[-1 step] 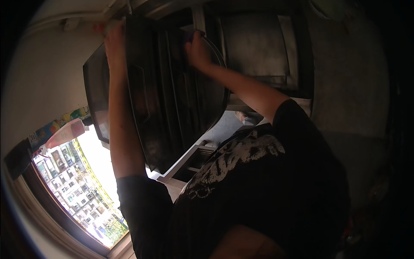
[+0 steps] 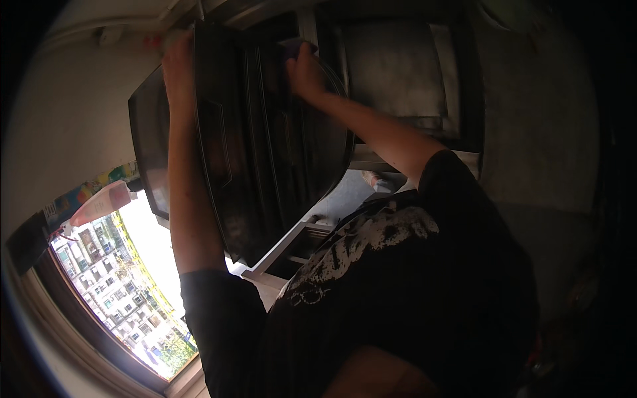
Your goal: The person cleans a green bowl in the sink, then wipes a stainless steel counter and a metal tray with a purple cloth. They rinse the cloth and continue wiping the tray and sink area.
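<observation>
Near opposite edges of a black panel [image 2: 235,142], room between, left hand [image 2: 178,58] had unclear grip; right hand [image 2: 306,74] pinched something purple [image 2: 291,49].

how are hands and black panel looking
Left hand at upper left of black panel. Right hand near its upper right, by something purple. Grips unclear. Pink bottle off left.

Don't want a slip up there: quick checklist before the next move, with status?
1. Left hand at the left edge of the black panel: ok.
2. Left hand's grip secure: cannot tell, fingertips too dark and blurred.
3. Right hand firmly gripping the purple item at its fingers: cannot tell.
4. Pink bottle clear of both hands: ok, near the window.
5. Panel well lit: not ok, deep shade.
</observation>
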`<state>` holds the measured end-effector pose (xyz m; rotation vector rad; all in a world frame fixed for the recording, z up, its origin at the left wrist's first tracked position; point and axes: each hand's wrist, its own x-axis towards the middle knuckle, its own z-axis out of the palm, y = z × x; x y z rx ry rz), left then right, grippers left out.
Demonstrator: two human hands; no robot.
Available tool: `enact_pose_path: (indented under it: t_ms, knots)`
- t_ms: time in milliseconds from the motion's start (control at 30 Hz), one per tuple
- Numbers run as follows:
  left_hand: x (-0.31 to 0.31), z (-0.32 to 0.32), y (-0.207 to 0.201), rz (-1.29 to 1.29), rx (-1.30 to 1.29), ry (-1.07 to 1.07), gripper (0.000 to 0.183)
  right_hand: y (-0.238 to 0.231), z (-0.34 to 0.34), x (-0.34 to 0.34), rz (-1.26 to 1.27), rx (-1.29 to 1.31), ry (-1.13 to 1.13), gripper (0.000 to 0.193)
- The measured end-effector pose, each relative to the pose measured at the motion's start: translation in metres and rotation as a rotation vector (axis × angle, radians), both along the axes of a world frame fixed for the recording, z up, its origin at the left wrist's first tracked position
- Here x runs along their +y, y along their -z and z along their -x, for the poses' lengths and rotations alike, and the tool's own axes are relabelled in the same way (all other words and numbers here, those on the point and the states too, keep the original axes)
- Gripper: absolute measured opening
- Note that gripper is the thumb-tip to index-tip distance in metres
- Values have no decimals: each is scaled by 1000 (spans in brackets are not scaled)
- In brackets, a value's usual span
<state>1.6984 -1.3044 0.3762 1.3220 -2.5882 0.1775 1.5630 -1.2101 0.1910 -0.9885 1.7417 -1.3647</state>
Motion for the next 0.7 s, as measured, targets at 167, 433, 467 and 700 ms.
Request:
enact_pose_path:
  t_ms: [167, 433, 467, 700]
  knots:
    - [6, -5, 6, 173, -14, 80, 38, 15, 24, -49, -34, 19, 1, 36]
    - [-10, -5, 2, -6, 28, -18, 38, 44, 87, -66, 139, 249, -14, 31]
    - [-10, -4, 2, 9, 51, 1, 37, 45, 86, -56, 161, 356, -100, 31]
    - [-44, 6, -4, 196, -91, 226, 26, 56, 47, -9, 106, 599, -450, 29]
